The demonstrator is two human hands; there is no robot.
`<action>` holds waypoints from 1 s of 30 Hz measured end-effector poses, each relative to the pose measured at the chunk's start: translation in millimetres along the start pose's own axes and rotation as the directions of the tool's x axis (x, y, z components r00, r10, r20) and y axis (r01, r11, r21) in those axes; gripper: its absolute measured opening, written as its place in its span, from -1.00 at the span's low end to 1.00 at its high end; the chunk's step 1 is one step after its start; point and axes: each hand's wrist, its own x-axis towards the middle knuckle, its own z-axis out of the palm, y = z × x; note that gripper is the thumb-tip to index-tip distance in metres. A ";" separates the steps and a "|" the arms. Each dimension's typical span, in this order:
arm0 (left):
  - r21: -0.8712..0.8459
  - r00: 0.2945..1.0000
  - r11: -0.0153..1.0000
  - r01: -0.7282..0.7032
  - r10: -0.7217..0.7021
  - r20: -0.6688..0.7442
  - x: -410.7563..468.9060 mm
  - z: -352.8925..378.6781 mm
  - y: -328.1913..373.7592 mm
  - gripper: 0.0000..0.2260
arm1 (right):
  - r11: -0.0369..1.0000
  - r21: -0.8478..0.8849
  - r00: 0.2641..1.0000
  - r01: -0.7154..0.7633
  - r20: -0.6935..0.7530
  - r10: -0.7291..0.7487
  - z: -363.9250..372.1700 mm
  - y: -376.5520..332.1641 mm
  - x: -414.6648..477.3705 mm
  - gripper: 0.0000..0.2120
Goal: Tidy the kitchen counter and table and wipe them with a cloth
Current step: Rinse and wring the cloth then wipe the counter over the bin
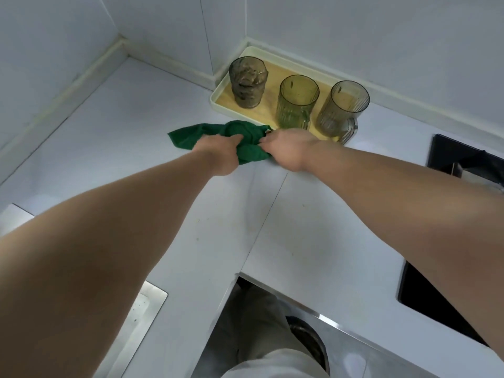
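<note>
Just in front of the tray's (218, 99) near rim, a green cloth (246, 132) lies bunched on the white counter (131, 137). One flat corner of it trails away to the left of the tray.

Both bare arms stretch far forward, almost straight, and meet at the cloth. The left hand (221, 155) comes in from the lower left, back of the hand up. Its thumb lies over the top of the bunched fabric and its fingers curl into it, so it grips the cloth's middle. The right hand (289, 150) comes in from the right with its wrist bent slightly inward and its knuckles up. Its fingers are curled under and pinch the end of the cloth closest to the tray. This hand sits right at the tray's front edge; I cannot tell whether it touches the rim.

On the tray, which is pushed into the wall corner, three glasses stand upright in a row. A dark textured tumbler (248, 83) is at the left end, a green ribbed mug (296, 103) stands in the middle, and a smoky ribbed mug (342, 107) is at the right end. Right of the tray, well apart from it, a black cut-out (461, 156) is set into the counter.
</note>
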 end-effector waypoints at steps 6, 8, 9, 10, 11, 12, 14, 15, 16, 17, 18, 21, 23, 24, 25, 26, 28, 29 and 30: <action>0.128 0.971 0.970 -0.209 0.190 0.147 -15.6 7.9 53.9 -0.43 | 0.991 -0.063 0.991 -0.114 0.068 0.119 8.7 -1.6 -42.0 -0.78; 0.133 0.963 0.962 -0.238 0.216 0.162 -31.0 13.6 70.2 -0.42 | 0.986 -0.080 0.982 -0.145 0.113 0.154 15.1 -8.7 -59.4 -0.80; 0.134 0.959 0.958 -0.253 0.230 0.164 -39.9 16.3 76.7 -0.42 | 0.983 -0.089 0.976 -0.159 0.135 0.170 18.3 -13.6 -68.8 -0.81; 0.133 0.955 0.954 -0.269 0.246 0.166 -50.1 19.7 82.1 -0.42 | 0.980 -0.089 0.971 -0.175 0.148 0.187 22.6 -19.2 -79.3 -0.82; 0.136 0.951 0.949 -0.285 0.262 0.167 -62.6 23.3 87.1 -0.42 | 0.979 -0.078 0.967 -0.190 0.156 0.200 26.9 -26.6 -91.9 -0.83; 0.139 0.946 0.944 -0.300 0.276 0.172 -72.4 26.6 90.4 -0.43 | 0.977 -0.060 0.964 -0.206 0.161 0.213 31.3 -33.5 -102.4 -0.84; 0.147 0.939 0.935 -0.324 0.298 0.171 -93.9 34.6 96.8 -0.44 | 0.973 -0.037 0.958 -0.228 0.171 0.231 41.2 -49.0 -123.5 -0.85; 0.147 0.937 0.932 -0.333 0.308 0.168 -104.5 39.8 100.4 -0.45 | 0.970 -0.025 0.955 -0.240 0.175 0.241 46.2 -57.4 -134.2 -0.86; 0.145 0.935 0.930 -0.339 0.315 0.161 -114.7 45.5 104.1 -0.46 | 0.967 -0.011 0.952 -0.254 0.172 0.252 51.0 -65.3 -144.9 -0.86; 0.145 0.934 0.928 -0.344 0.322 0.158 -123.6 51.1 108.0 -0.47 | 0.963 0.003 0.948 -0.271 0.171 0.267 55.7 -72.5 -154.9 -0.86; 0.147 0.933 0.926 -0.348 0.327 0.150 -132.5 56.9 112.1 -0.47 | 0.957 0.015 0.944 -0.289 0.168 0.282 61.1 -79.4 -165.4 -0.86; 0.148 0.929 0.920 -0.363 0.345 0.131 -160.9 74.2 125.0 -0.45 | 0.943 0.053 0.935 -0.329 0.162 0.317 75.4 -99.3 -196.9 -0.84; 0.151 0.927 0.916 -0.371 0.355 0.123 -176.2 83.0 131.4 -0.44 | 0.934 0.076 0.930 -0.349 0.148 0.336 84.4 -109.4 -214.9 -0.83; 0.149 0.924 0.914 -0.378 0.361 0.126 -184.8 86.5 134.4 -0.42 | 0.930 0.085 0.927 -0.358 0.146 0.344 88.0 -114.9 -224.5 -0.81; 0.147 0.920 0.911 -0.386 0.369 0.130 -189.2 87.9 135.7 -0.41 | 0.924 0.096 0.924 -0.369 0.147 0.353 91.5 -118.7 -229.6 -0.81; 0.145 0.918 0.908 -0.392 0.375 0.133 -194.1 89.6 137.6 -0.40 | 0.919 0.104 0.920 -0.380 0.149 0.364 94.1 -123.1 -235.5 -0.80; 0.154 0.912 0.902 -0.403 0.382 0.149 -200.0 90.6 139.5 -0.39 | 0.911 0.109 0.912 -0.398 0.155 0.380 96.7 -131.8 -241.5 -0.81; 0.162 0.908 0.897 -0.412 0.387 0.162 -199.6 90.3 139.4 -0.39 | 0.906 0.112 0.907 -0.408 0.157 0.389 96.1 -135.5 -242.4 -0.81; 0.171 0.902 0.890 -0.422 0.393 0.182 -197.9 88.5 138.1 -0.40 | 0.900 0.117 0.902 -0.420 0.161 0.400 93.2 -138.7 -242.6 -0.82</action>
